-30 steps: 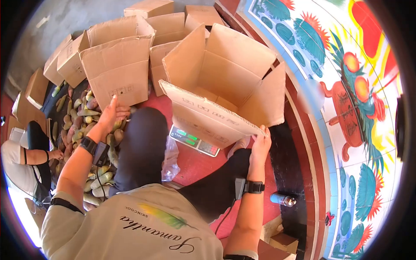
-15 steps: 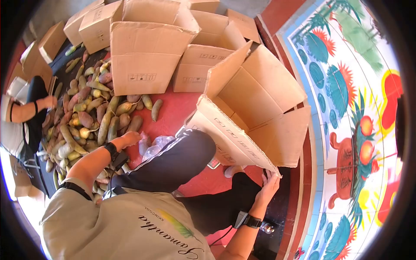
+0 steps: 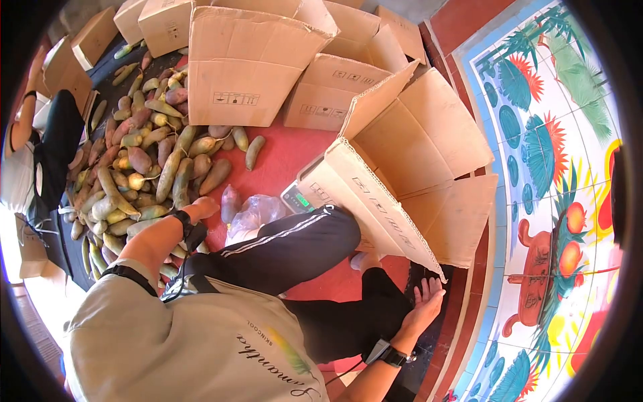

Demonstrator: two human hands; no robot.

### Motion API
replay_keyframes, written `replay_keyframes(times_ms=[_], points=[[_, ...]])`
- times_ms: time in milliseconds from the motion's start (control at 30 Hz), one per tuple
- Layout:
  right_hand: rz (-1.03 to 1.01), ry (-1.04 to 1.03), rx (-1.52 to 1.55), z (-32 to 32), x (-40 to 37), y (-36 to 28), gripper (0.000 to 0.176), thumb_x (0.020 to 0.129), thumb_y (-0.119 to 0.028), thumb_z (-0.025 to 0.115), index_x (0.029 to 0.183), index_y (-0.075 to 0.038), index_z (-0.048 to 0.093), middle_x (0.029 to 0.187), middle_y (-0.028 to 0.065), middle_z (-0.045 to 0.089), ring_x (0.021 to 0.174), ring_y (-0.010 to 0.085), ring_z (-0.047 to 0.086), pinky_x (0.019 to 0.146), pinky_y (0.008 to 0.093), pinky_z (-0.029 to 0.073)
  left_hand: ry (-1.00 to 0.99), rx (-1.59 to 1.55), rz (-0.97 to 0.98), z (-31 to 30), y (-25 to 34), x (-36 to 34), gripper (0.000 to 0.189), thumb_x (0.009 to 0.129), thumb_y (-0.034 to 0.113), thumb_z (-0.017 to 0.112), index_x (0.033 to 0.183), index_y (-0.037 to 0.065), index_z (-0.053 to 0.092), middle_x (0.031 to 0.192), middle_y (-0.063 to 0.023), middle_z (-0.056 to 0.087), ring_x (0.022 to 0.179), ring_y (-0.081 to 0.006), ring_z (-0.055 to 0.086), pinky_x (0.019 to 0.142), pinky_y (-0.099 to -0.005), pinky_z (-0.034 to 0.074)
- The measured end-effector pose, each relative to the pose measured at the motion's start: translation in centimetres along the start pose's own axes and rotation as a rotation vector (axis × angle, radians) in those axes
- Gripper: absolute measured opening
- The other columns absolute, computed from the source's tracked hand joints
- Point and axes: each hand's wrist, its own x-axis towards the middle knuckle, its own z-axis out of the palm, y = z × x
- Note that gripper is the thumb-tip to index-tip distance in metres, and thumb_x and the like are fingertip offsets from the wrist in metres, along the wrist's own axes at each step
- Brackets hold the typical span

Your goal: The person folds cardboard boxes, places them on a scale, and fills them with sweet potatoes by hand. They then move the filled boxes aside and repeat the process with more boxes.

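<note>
My left hand [image 3: 201,209] hovers at the near edge of a heap of long green and reddish-purple radish-like roots [image 3: 171,167]. Its fingers look drawn together, and what is under them is hidden. Just past the fingertips, a single purple root [image 3: 230,203] lies against a clear plastic bag [image 3: 260,213]. My right hand [image 3: 423,307] is palm up with fingers spread, holding nothing, just below the lower corner of an open cardboard box [image 3: 382,208]. That box stands tilted on a scale with a lit green display [image 3: 301,200].
More cardboard boxes [image 3: 248,74] stand behind the heap, several with flaps up. Another person [image 3: 27,154] sits at the far left beside the roots. A painted tile wall [image 3: 516,194] runs along the right. My bent knee [image 3: 335,234] is between the bag and the open box.
My right hand has let go of the box corner and turned palm up with fingers spread. My left hand is now apart from the purple root by the bag. The view has shifted slightly.
</note>
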Motion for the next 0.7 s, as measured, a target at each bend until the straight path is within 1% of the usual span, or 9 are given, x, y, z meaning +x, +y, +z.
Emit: replay_keyframes(times_ms=[100,167,200,267,300,367,467,567,700], points=[[0.019,-0.009,0.001,0.2,-0.1,-0.1,0.05,0.093,-0.039,0.032,0.119,0.002,0.043,0.117,0.015,0.05,0.106,0.0256,0.052,0.083,0.0337,0.044,0.003,-0.013,0.024,2.1,-0.2,1.3,0.013,0.075,0.012,0.05,0.08,0.006,0.06,0.082,-0.0113,0.062,0.079,-0.0267,0.06,0.066,-0.0356,0.049],[-0.009,-0.044,-0.054,0.6,-0.1,0.0,0.049,0.093,-0.038,0.032,0.12,0.002,0.042,0.117,0.0145,0.05,0.105,0.025,0.052,0.082,0.0326,0.044,-0.022,-0.054,0.008,2.1,-0.2,2.0,0.017,0.075,0.011,0.05,0.085,0.004,0.061,0.089,-0.0114,0.062,0.089,-0.0263,0.059,0.073,-0.0354,0.048],[-0.007,-0.046,-0.057,0.8,0.0,-0.1,0.049,0.093,-0.038,0.032,0.12,0.002,0.042,0.117,0.0145,0.05,0.105,0.025,0.052,0.082,0.0326,0.044,-0.024,-0.056,0.008,2.6,-0.4,2.6,0.017,0.075,0.011,0.05,0.085,0.004,0.061,0.089,-0.0114,0.062,0.089,-0.0263,0.059,0.073,-0.0354,0.048],[-0.009,-0.057,-0.078,1.2,0.2,-0.2,0.049,0.093,-0.037,0.032,0.121,0.002,0.042,0.117,0.0145,0.05,0.104,0.0238,0.053,0.081,0.0311,0.044,-0.028,-0.576,-0.375,4.1,-0.8,4.1,0.039,0.078,0.02,0.051,0.111,-0.001,0.052,0.107,-0.0192,0.056,0.102,-0.0307,0.053,0.086,-0.0367,0.043],[-0.006,-0.06,-0.082,1.3,0.5,0.0,0.049,0.093,-0.037,0.032,0.121,0.002,0.042,0.117,0.0145,0.05,0.104,0.0238,0.053,0.081,0.0311,0.044,-0.032,-0.58,-0.377,3.2,-0.6,4.0,0.039,0.078,0.02,0.051,0.111,-0.001,0.052,0.107,-0.0192,0.056,0.102,-0.0307,0.053,0.086,-0.0367,0.043],[0.042,-0.077,-0.07,1.0,1.0,0.5,0.051,0.093,-0.038,0.031,0.122,0.002,0.041,0.118,0.0155,0.05,0.105,0.0226,0.052,0.08,0.0305,0.044,-0.026,-0.914,-0.638,-1.7,0.3,3.3,0.055,0.076,0.028,0.053,0.124,0.003,0.041,0.119,-0.0204,0.047,0.11,-0.0331,0.047,0.092,-0.037,0.039],[0.038,-0.051,-0.034,1.0,1.3,1.3,0.049,0.092,-0.04,0.036,0.117,0.001,0.045,0.113,0.0115,0.053,0.1,0.0222,0.055,0.074,0.0286,0.045,-0.012,-0.95,-0.753,-3.9,0.8,3.6,0.06,0.075,0.027,0.055,0.128,0.007,0.035,0.125,-0.0194,0.041,0.112,-0.0346,0.045,0.093,-0.0371,0.038],[0.045,-0.048,-0.084,1.9,1.3,0.9,0.052,0.091,-0.043,0.036,0.117,0.0,0.046,0.111,0.0099,0.054,0.099,0.0198,0.056,0.072,0.0266,0.044,-0.078,-0.903,-0.708,-4.4,0.1,4.6,0.062,0.075,0.024,0.055,0.131,0.01,0.031,0.132,-0.018,0.033,0.115,-0.035,0.041,0.094,-0.0378,0.037],[0.045,-0.053,-0.17,2.3,1.5,0.8,0.054,0.09,-0.047,0.036,0.119,-0.001,0.046,0.109,0.0085,0.056,0.097,0.0167,0.055,0.072,0.0256,0.044,-0.028,-0.916,-0.738,-4.6,0.0,6.4,0.057,0.073,0.021,0.055,0.127,0.012,0.037,0.13,-0.0196,0.032,0.118,-0.0358,0.036,0.096,-0.0388,0.035]])
